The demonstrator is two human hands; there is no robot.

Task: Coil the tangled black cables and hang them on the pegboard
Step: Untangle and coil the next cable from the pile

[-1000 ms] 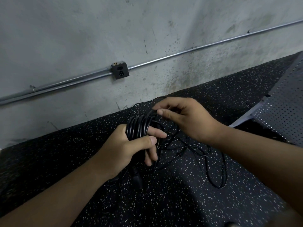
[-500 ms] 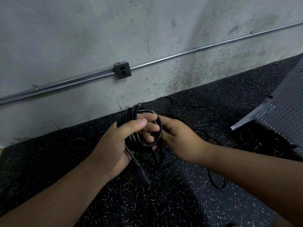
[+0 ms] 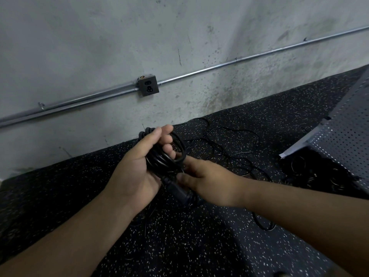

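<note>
Down from above the coil [image 3: 167, 156] a second back, right hand [image 3: 207, 182] now at its lower end, pinching the tail [image 3: 180, 173] by the plug [image 3: 177, 191]. Left hand [image 3: 137, 168] curled round the coil, held above the mat [image 3: 179, 246]. Probably nearly wound; not yet hung. Beyond, loose cables [image 3: 229, 154] on the speckled mat; pegboard [image 3: 343, 140] at right; concrete wall [image 3: 99, 47] with an outlet [image 3: 148, 86].

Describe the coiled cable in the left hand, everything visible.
The coiled cable is black, smooth and rubber-looking, wound in several round loops bunched together, held above the speckled floor. The left hand grips the bundle, fingers curled round it. A moulded black plug hangs below the coil. The right hand touches the cable by the plug; its grip is unclear.
</note>
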